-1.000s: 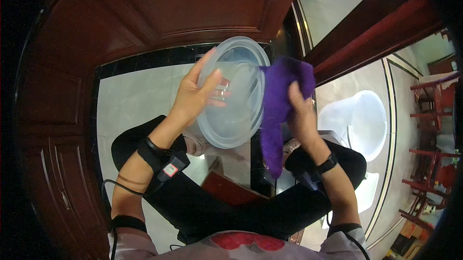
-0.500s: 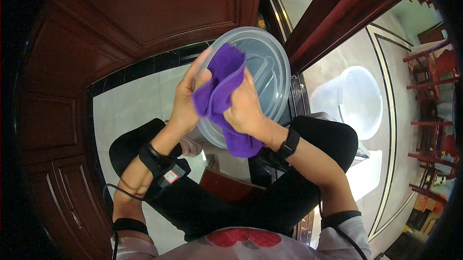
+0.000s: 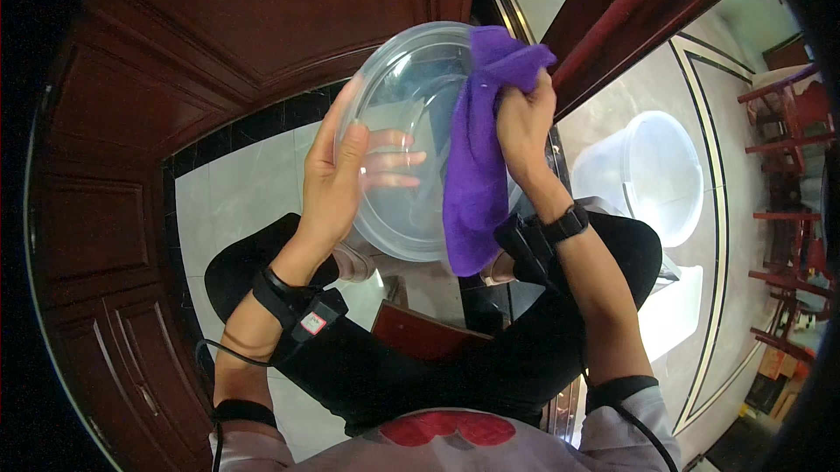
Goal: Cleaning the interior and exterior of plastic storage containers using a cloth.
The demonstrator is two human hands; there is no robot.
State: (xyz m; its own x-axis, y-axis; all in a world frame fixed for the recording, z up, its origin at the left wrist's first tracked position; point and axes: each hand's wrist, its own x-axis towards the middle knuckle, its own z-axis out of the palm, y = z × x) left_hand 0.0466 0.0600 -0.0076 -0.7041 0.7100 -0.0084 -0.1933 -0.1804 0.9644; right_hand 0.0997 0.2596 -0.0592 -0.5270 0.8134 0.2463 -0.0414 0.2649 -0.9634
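Observation:
A round, clear plastic lid point(image 3: 411, 69) is held up in front of me, above my knees. My left hand point(image 3: 337, 170) grips its left edge, thumb on the near face and fingers showing through the plastic from behind. In my right hand point(image 3: 528, 122) is a bunched purple cloth point(image 3: 477, 157), pressed at the lid's right side and rim. The cloth hangs down past the lid's lower right edge and covers that part of it.
A translucent white bucket point(image 3: 643, 174) stands on the floor at the right. Dark red wooden panels point(image 3: 262, 8) rise at the left and ahead, and a wooden post point(image 3: 647, 17) stands at the upper right. Red wooden chairs point(image 3: 792, 218) are at the far right.
My right hand has moved with the purple cloth from the lid's left and middle to its right rim. The lid's left part and my left fingers behind it now show.

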